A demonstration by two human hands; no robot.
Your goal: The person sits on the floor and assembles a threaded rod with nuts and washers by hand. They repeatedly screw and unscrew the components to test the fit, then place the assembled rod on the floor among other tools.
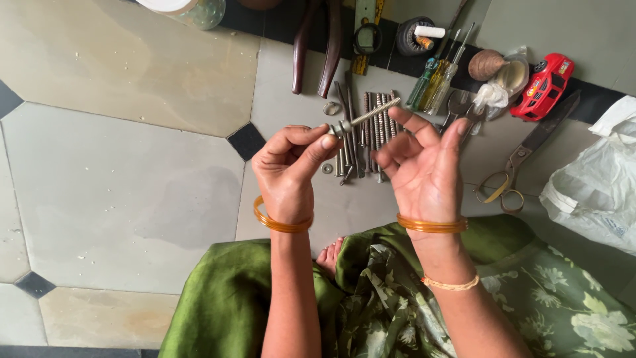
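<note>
1 bolt [368,117] is pinched at its nut end by the left hand [288,169]; right hand [424,166] open, fingertips steadying; remaining bolts [371,136] lie beyond.

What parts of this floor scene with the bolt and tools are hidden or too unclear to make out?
Head view:
- Bolt: head end covered by left hand fingertips.
- Spare bolts on floor: partly behind right hand.
- Glass jar: cut off by top edge.
- White plastic bag: cut off at right; contents unseen.

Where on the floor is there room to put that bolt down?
Left of the left hand, the pale floor tiles lie bare. Crowded: beyond the bolt, around the bolt pile, screwdrivers, toy car and scissors.
</note>
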